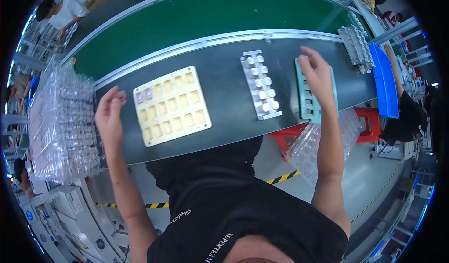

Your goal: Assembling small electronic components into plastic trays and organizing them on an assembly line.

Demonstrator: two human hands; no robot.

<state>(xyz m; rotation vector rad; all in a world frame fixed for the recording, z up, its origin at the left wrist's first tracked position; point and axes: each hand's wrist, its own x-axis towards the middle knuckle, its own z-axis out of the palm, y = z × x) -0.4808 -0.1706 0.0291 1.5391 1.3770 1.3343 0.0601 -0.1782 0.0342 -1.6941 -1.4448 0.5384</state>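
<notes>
My left hand (109, 115) hovers just left of a cream tray (179, 103) with rows of rectangular pockets; its fingers are loosely bent and apart, with nothing visible in them. Two small purplish-grey pieces (145, 95) sit in pockets at the tray's far-left corner. My right hand (318, 78) is over a teal slotted tray (307, 105), covering part of it. Its fingers and thumb are spread, and I see nothing held. Between the trays lies a long metal fixture (251, 86) carrying a column of several silvery-white parts (263, 82).
Clear plastic blister trays (65, 127) are stacked high at the left. Metal fixtures (356, 47) pile up at the far right beside a blue bin (386, 83). A green conveyor belt (196, 15) runs behind the metal rail. A red stool (369, 125) with clear plastic stands below; co-workers sit around.
</notes>
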